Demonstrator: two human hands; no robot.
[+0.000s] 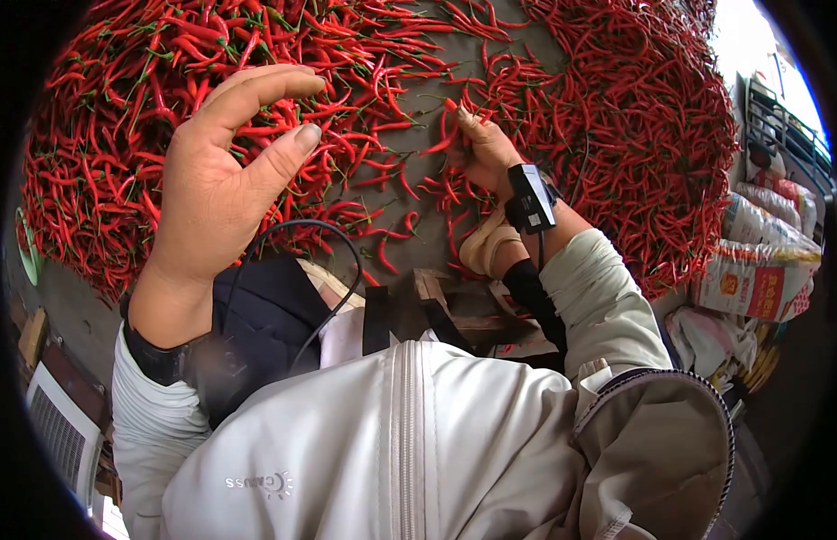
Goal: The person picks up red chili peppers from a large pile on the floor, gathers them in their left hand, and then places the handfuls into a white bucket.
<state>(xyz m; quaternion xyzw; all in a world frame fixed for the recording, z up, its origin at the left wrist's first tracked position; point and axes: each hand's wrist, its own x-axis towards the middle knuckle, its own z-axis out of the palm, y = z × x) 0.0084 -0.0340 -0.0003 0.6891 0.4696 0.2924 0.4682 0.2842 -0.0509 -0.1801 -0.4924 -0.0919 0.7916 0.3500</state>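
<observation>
My left hand (211,180) is raised over the left pile of red chili peppers (94,135). Its fingers curve with the thumb apart from them, and nothing shows between them. Lower down and further right, my right hand (486,151) is closed, thumb pressed toward the fingers, at a red chili pepper (451,105). The rest of its fingers are partly hidden. Loose chilies with green stems lie around it, between the left pile and the right pile (652,135). A black device (532,198) with a cable is strapped to my right wrist.
Grey floor (423,166) shows between the two piles. Printed sacks (756,270) stand at the right edge, beside a blue metal rack (787,130). A black cable (351,252) loops from my left wrist. A wooden stool-like frame (454,306) is near my legs.
</observation>
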